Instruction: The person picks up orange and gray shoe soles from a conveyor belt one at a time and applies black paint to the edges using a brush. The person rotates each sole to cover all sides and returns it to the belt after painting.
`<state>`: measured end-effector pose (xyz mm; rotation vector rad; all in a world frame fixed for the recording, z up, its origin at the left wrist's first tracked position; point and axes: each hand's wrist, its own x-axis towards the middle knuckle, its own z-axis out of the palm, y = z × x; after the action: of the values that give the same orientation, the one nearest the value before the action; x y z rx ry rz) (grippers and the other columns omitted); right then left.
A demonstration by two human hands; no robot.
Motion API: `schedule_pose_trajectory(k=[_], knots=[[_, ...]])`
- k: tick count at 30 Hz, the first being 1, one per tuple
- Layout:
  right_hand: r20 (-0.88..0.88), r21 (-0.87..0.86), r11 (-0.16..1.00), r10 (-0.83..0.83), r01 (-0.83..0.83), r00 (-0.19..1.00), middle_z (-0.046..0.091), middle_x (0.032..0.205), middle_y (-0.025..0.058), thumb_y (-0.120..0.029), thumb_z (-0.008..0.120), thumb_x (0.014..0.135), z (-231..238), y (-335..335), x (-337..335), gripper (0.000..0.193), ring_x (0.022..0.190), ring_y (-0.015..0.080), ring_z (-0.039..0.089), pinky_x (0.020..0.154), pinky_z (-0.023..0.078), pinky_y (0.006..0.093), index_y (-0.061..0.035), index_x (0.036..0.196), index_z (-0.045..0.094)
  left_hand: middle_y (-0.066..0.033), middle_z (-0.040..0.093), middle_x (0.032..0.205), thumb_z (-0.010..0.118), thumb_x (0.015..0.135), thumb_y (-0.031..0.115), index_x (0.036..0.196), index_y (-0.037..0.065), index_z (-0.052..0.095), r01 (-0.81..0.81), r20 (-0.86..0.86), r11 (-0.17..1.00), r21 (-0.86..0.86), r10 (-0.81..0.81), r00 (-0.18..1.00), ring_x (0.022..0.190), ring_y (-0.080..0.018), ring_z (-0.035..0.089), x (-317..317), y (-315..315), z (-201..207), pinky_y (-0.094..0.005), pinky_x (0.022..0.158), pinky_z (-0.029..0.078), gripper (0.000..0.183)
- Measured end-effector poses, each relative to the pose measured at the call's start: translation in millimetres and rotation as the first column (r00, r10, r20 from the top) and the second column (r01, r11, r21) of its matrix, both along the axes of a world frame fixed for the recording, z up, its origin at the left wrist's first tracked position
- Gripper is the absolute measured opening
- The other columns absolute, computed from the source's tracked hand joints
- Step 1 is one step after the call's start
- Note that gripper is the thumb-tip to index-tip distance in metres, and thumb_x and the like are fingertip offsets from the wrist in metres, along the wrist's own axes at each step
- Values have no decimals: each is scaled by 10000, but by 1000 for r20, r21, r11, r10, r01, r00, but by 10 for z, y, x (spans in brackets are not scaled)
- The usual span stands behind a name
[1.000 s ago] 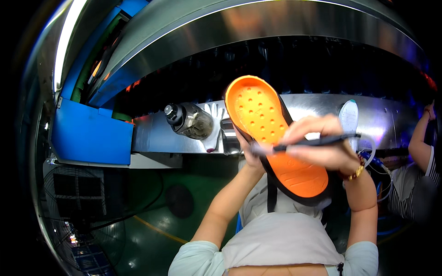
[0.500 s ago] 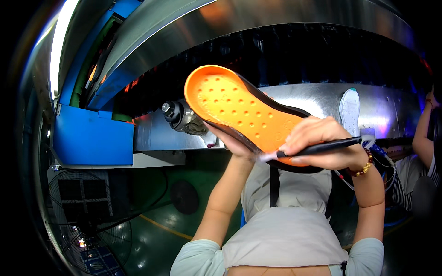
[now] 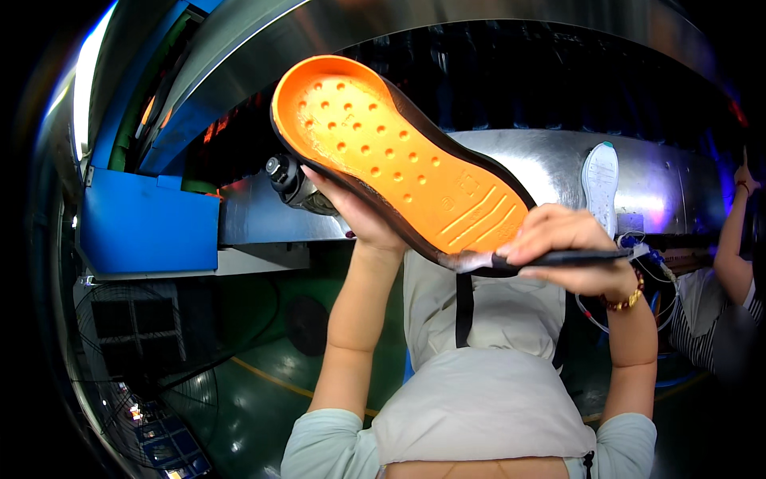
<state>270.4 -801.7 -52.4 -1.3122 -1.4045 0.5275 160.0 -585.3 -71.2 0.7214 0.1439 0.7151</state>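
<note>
A shoe sole [image 3: 391,164], orange inside with dimples at the heel and a black outer edge, is tilted up before me. My left hand [image 3: 363,214] grips it from below along its left side; most of those fingers are hidden behind it. Closed around a black-handled brush [image 3: 578,258], my right hand [image 3: 568,239] is at the near, toe end. The pale bristles, blurred by motion, meet the sole's near black edge.
Beyond lies a metal bench [image 3: 511,152] bearing a white sole [image 3: 600,184] and a dark bottle [image 3: 291,182]. At left are a blue machine housing [image 3: 152,227] and a fan [image 3: 140,343]. Another person's arm [image 3: 736,227] shows at far right, near thin tubing.
The sole has shifted up and left with my left hand, uncovering more of its grooved toe area. The brush tip has moved slightly along the near edge. The whole view has shifted a little.
</note>
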Motion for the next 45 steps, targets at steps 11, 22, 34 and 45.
schedule_pose_trajectory(k=[11, 22, 34, 45], knots=[[237, -96, 992, 97, -76, 967, 658, 869, 4, -88, 715, 633, -23, -181, 30, 216, 955, 159, 499, 850, 342, 324, -105, 845, 676, -54, 411, 1278, 252, 816, 638, 1285, 120, 330, 121, 75, 992, -34, -118, 990, 1125, -223, 445, -53, 89, 203, -368, 949, 358, 703], [-870, 163, 983, 103, 84, 482, 599, 926, 212, 21, 593, 706, -7, 88, -262, 170, 895, 266, 591, 842, 458, 363, 33, 873, 565, -72, 298, 1347, 175, 709, 772, 1324, 42, 252, 351, 424, 933, 81, -351, 835, 1211, -190, 311, -143, -477, 154, -339, 1010, 246, 958], [-151, 175, 973, -127, 153, 980, 632, 862, 158, 29, 650, 611, 216, 68, -607, 228, 821, 245, 611, 772, 454, 352, 4, 834, 613, -132, 532, 1093, 427, 815, 379, 1132, 0, 447, 114, 248, 975, -193, -64, 967, 980, -239, 526, -203, -503, 81, -349, 855, 417, 495], [-228, 66, 990, -108, 126, 968, 638, 858, 135, 32, 661, 643, 208, 119, -218, 211, 832, 215, 604, 767, 470, 308, 2, 851, 642, -149, 540, 1082, 404, 808, 347, 1121, -12, 454, 291, 342, 945, -148, -228, 912, 967, -246, 541, -207, -435, 223, -354, 861, 417, 479]])
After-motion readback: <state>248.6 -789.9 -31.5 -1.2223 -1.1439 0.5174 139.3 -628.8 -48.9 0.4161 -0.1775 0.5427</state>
